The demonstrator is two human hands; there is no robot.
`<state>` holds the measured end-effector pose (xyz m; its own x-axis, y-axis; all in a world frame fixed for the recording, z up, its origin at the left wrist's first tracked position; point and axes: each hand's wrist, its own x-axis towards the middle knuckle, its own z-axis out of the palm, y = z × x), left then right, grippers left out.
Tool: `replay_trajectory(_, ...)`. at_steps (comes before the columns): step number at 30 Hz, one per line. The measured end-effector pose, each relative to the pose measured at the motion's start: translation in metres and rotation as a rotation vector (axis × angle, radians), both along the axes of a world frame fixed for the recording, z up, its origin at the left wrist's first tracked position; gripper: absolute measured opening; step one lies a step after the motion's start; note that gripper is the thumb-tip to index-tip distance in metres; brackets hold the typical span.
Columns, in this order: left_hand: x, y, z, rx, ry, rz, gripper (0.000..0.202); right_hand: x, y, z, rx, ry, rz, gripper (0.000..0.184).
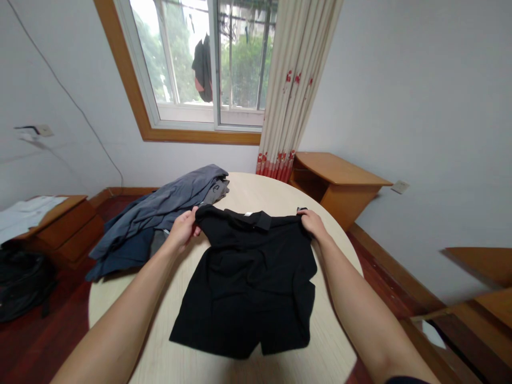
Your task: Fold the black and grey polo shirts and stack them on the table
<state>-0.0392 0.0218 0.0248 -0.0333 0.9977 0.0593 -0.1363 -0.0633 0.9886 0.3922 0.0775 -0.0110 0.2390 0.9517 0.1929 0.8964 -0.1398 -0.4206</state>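
A black garment is spread over the pale round table, its lower part lying in loose wrinkles. Along its upper edge runs a folded band with a small white label; whether this is a collar or a waistband I cannot tell. My left hand pinches the upper left corner, fingers closed on the cloth. At the upper right corner, my right hand grips the fabric the same way. The top edge stretches between both hands, sagging slightly in the middle.
Grey and navy clothes lie heaped on the table's left side. Behind are a window and a curtain. Wooden furniture stands back right, a drawer cabinet and black bag at left.
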Motion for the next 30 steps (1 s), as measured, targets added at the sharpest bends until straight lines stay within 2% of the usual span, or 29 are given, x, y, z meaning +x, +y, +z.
replay_trajectory(5, -0.015, 0.005, 0.0, 0.089, -0.001, 0.107, 0.056, 0.008, 0.002, -0.006, -0.015, -0.076, 0.01, 0.049)
replay_trajectory(7, -0.02, 0.006, -0.002, 0.11, 0.154, 0.192, 0.052, 0.008, 0.001, -0.007, -0.029, -0.096, -0.02, 0.048)
replay_trajectory(10, -0.02, 0.006, -0.01, 0.211, 0.537, 0.239, 0.041, 0.006, -0.001, -0.007, -0.03, -0.118, -0.065, 0.05)
replay_trajectory(12, -0.013, 0.005, -0.019, 0.344, 0.776, 0.177, 0.036, 0.005, -0.002, -0.006, -0.02, -0.13, -0.091, 0.053)
replay_trajectory(14, -0.003, 0.002, -0.026, 0.467, 0.971, 0.065, 0.044, 0.004, -0.002, -0.005, -0.002, -0.134, -0.119, 0.055)
replay_trajectory(17, 0.011, -0.003, -0.031, 0.549, 1.164, -0.124, 0.05, 0.001, -0.003, -0.002, 0.017, -0.124, -0.147, 0.057)
replay_trajectory(20, 0.022, -0.008, -0.028, 0.561, 1.251, -0.217, 0.05, -0.002, -0.003, -0.001, 0.021, -0.073, -0.126, 0.056)
replay_trajectory(23, 0.026, -0.011, -0.02, 0.6, 1.295, -0.189, 0.048, -0.002, -0.004, 0.002, 0.025, -0.012, -0.101, 0.056)
replay_trajectory(27, 0.013, -0.011, -0.004, 0.634, 1.252, -0.076, 0.044, 0.007, -0.007, 0.007, 0.044, 0.02, -0.184, 0.054)
replay_trajectory(30, -0.011, -0.008, 0.009, 0.642, 1.145, 0.141, 0.026, 0.018, -0.01, 0.01, 0.08, 0.041, -0.283, 0.055)
